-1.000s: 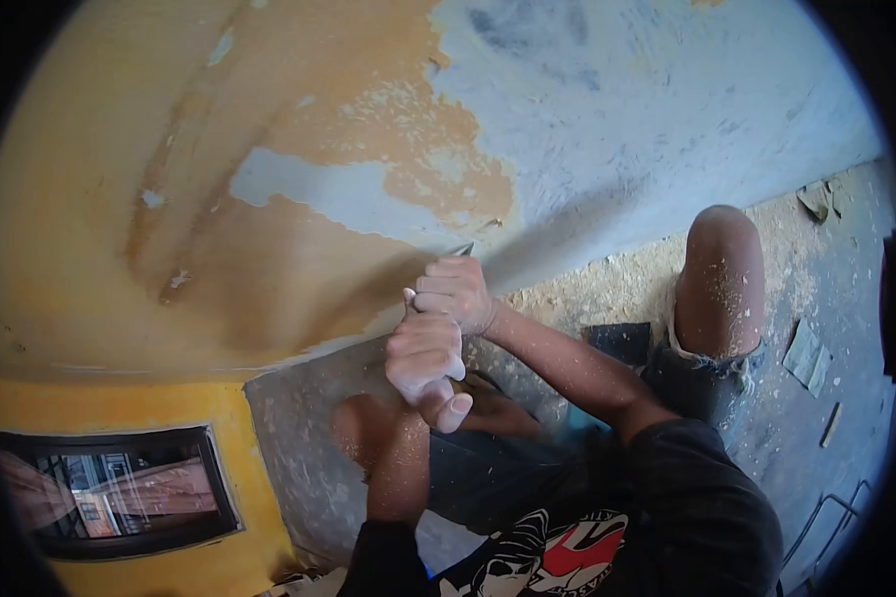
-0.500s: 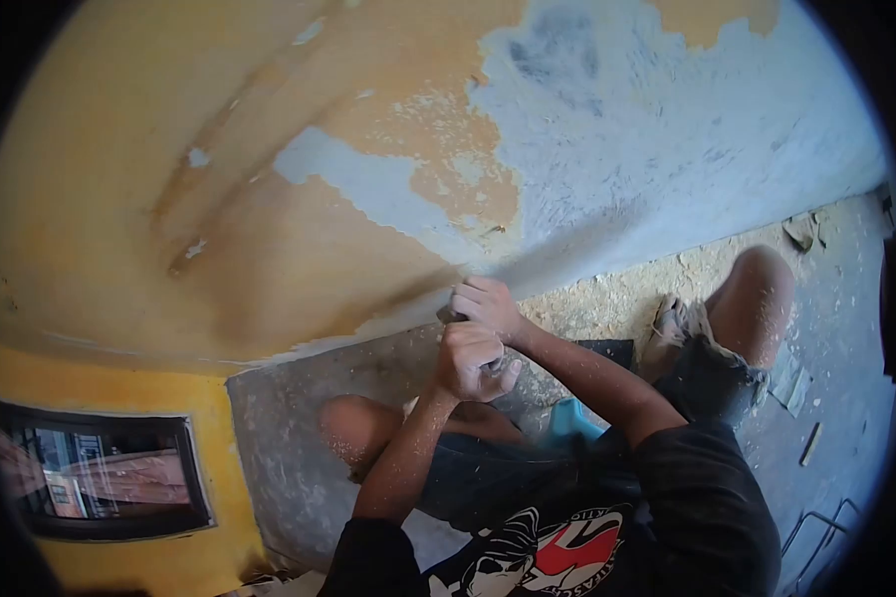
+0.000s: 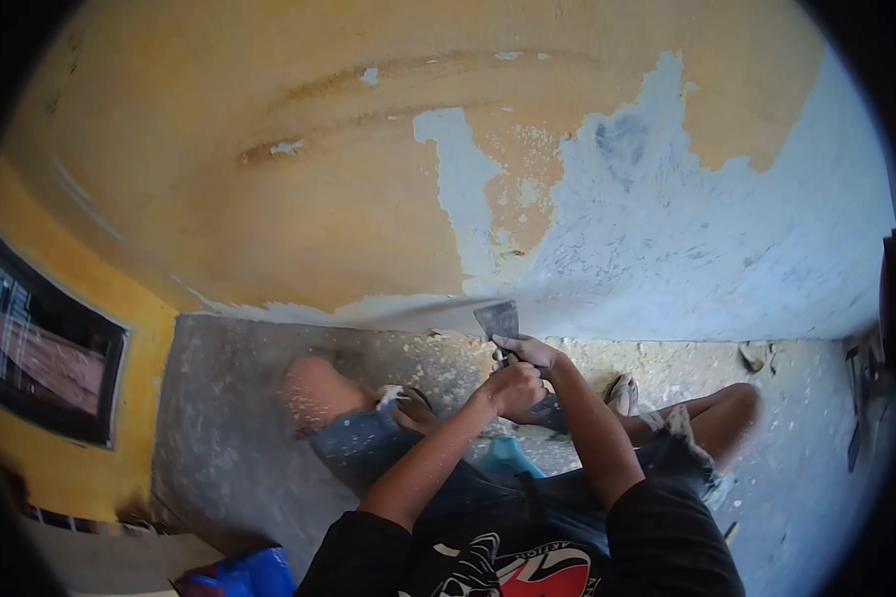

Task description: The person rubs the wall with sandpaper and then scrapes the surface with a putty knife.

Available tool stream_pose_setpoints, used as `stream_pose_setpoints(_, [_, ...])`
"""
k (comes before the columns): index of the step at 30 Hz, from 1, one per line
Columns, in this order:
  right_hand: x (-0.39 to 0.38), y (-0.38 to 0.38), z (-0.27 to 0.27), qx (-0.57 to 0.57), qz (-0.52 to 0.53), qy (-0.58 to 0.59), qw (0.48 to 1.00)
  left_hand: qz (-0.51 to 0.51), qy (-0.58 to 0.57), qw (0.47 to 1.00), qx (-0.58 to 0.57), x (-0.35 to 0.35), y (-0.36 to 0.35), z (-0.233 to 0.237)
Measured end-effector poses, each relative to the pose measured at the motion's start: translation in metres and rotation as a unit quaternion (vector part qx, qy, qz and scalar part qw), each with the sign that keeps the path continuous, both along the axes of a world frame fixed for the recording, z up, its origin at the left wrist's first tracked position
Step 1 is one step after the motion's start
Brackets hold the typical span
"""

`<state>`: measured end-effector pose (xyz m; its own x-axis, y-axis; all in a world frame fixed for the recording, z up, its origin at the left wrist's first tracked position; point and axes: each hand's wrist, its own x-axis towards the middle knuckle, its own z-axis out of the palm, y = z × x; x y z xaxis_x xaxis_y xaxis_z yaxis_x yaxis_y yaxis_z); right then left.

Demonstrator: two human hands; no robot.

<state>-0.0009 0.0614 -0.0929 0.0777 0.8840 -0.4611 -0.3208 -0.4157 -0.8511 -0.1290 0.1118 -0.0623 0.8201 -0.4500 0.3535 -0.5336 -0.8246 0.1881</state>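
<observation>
Right hand (image 3: 531, 351) and left hand (image 3: 516, 388), each grip closed tight on the scraper (image 3: 498, 320) handle, blade against the wall (image 3: 269, 199). Light, stiff tool, I'd say: hold the handle, never the thin edge.

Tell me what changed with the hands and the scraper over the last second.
The left hand and right hand have brought the flat metal scraper down to the foot of the peeling yellow wall, its blade now fully showing. Both still clasp its handle.
</observation>
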Motion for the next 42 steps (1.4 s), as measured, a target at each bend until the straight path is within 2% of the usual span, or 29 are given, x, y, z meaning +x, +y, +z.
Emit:
stream_pose_setpoints(1, [0.004, -0.010, -0.006, -0.005, -0.015, 0.018, 1.000, 0.000, -0.004, 0.997, -0.073, -0.002, -0.006, 0.021])
stream_pose_setpoints(2, [0.010, -0.018, -0.018, -0.007, -0.013, 0.013, 1.000, 0.002, -0.009, 0.997, -0.075, -0.003, -0.017, 0.030])
stream_pose_setpoints(3, [0.015, -0.024, -0.031, 0.058, -0.012, -0.149, 0.987, 0.157, -0.063, 0.959, -0.226, -0.005, -0.026, 0.039])
stream_pose_setpoints(4, [0.018, -0.025, -0.040, 0.122, -0.012, -0.303, 0.945, 0.303, -0.111, 0.873, -0.365, -0.009, -0.031, 0.038])
stream_pose_setpoints(5, [0.009, -0.027, -0.010, -0.061, -0.053, -0.175, 0.981, 0.436, -0.204, 0.757, -0.442, 0.002, -0.026, -0.012])
stream_pose_setpoints(6, [0.004, -0.025, -0.016, -0.064, -0.048, -0.173, 0.982, 0.490, -0.142, 0.596, -0.621, 0.006, -0.021, -0.031])
stream_pose_setpoints(8, [-0.004, -0.022, -0.026, -0.056, -0.076, -0.243, 0.965, 0.498, -0.059, 0.402, -0.766, 0.013, 0.016, -0.063])
stream_pose_setpoints(9, [-0.016, -0.021, -0.019, -0.038, -0.148, -0.234, 0.960, 0.409, 0.008, 0.349, -0.843, 0.015, 0.027, -0.076])
stream_pose_setpoints(10, [-0.018, -0.016, -0.029, 0.039, -0.205, -0.207, 0.956, 0.309, 0.076, 0.293, -0.901, 0.021, 0.034, -0.084])
stream_pose_setpoints(12, [-0.026, 0.004, -0.058, 0.098, -0.362, -0.176, 0.910, 0.154, 0.090, 0.319, -0.931, 0.039, 0.036, -0.075])
stream_pose_setpoints(13, [-0.023, 0.010, -0.059, 0.091, -0.365, -0.174, 0.910, 0.156, 0.096, 0.315, -0.931, 0.046, 0.041, -0.077])
stream_pose_setpoints(15, [-0.017, 0.014, -0.049, 0.088, -0.325, -0.383, 0.860, 0.146, 0.131, 0.399, -0.896, 0.063, 0.054, -0.082])
stream_pose_setpoints(18, [-0.019, 0.018, -0.035, 0.070, -0.338, -0.383, 0.857, 0.125, 0.150, 0.387, -0.901, 0.068, 0.073, -0.073])
stream_pose_setpoints(22, [-0.023, 0.023, -0.038, -0.015, -0.317, -0.383, 0.868, 0.192, 0.130, 0.361, -0.903, 0.068, 0.071, -0.087])
stream_pose_setpoints(24, [-0.025, 0.025, -0.045, -0.003, -0.326, -0.401, 0.856, 0.203, 0.119, 0.349, -0.907, 0.070, 0.069, -0.092])
stream_pose_setpoints(27, [-0.027, 0.030, -0.048, 0.016, -0.372, -0.421, 0.827, 0.205, 0.089, 0.360, -0.906, 0.074, 0.066, -0.090])
stream_pose_setpoints(30, [-0.021, 0.036, -0.045, 0.023, -0.356, -0.396, 0.846, 0.195, 0.080, 0.377, -0.902, 0.077, 0.073, -0.101])
stream_pose_setpoints(32, [-0.025, 0.045, -0.036, 0.031, -0.358, -0.410, 0.838, 0.226, 0.080, 0.385, -0.891, 0.076, 0.080, -0.079])
stream_pose_setpoints(34, [-0.024, 0.049, -0.022, 0.035, -0.357, -0.423, 0.832, 0.215, 0.055, 0.425, -0.877, 0.072, 0.087, -0.063])
stream_pose_setpoints(35, [-0.020, 0.052, -0.012, 0.049, -0.343, -0.407, 0.845, 0.185, 0.064, 0.420, -0.886, 0.071, 0.088, -0.043])
stream_pose_setpoints(36, [-0.021, 0.051, -0.006, 0.065, -0.328, -0.390, 0.858, 0.188, 0.066, 0.415, -0.888, 0.066, 0.083, -0.051])
stream_pose_setpoints(38, [-0.026, 0.043, -0.020, 0.043, -0.337, -0.408, 0.847, 0.231, 0.076, 0.409, -0.880, 0.069, 0.080, -0.071])
stream_pose_setpoints(39, [-0.029, 0.038, -0.025, 0.052, -0.344, -0.405, 0.846, 0.283, 0.061, 0.394, -0.873, 0.071, 0.071, -0.083])
stream_pose_setpoints(40, [-0.030, 0.037, -0.033, 0.064, -0.351, -0.402, 0.843, 0.268, 0.064, 0.374, -0.885, 0.073, 0.068, -0.091])
stream_pose_setpoints(42, [-0.029, 0.046, -0.040, 0.061, -0.362, -0.427, 0.827, 0.307, 0.037, 0.399, -0.863, 0.073, 0.070, -0.075])
